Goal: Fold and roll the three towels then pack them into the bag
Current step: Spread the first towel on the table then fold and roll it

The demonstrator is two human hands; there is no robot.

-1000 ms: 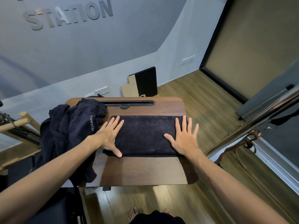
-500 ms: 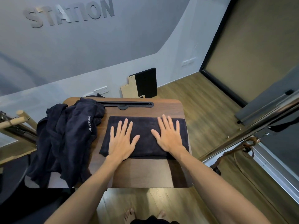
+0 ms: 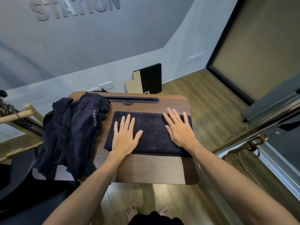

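On the brown wooden counter (image 3: 151,169) lies 1 dark towel (image 3: 152,132), folded into a long flat shape. It sits in the middle of the counter, a bit toward the far side. Its long side runs from left to right.

Both hands lie flat on top of this towel. The left hand (image 3: 124,138) presses on the left part, with its fingers straight and a little spread, and the thumb out to the right. The right hand (image 3: 179,129) presses on the right part, near the towel's right end. Its fingers are straight too and point far and a bit left. Neither grip is closed on anything; both are wide and flat on the cloth.

At the left of the counter is a heap of dark cloth (image 3: 73,135). It is crumpled and hangs over the counter's left edge. White letters on it read "Powered by". The heap touches or nearly touches the left end of the folded towel.

Along the far edge of the counter runs a black slot (image 3: 129,100).

Down on the wooden floor (image 3: 211,95), 2 bare feet (image 3: 133,210) show at the near edge.
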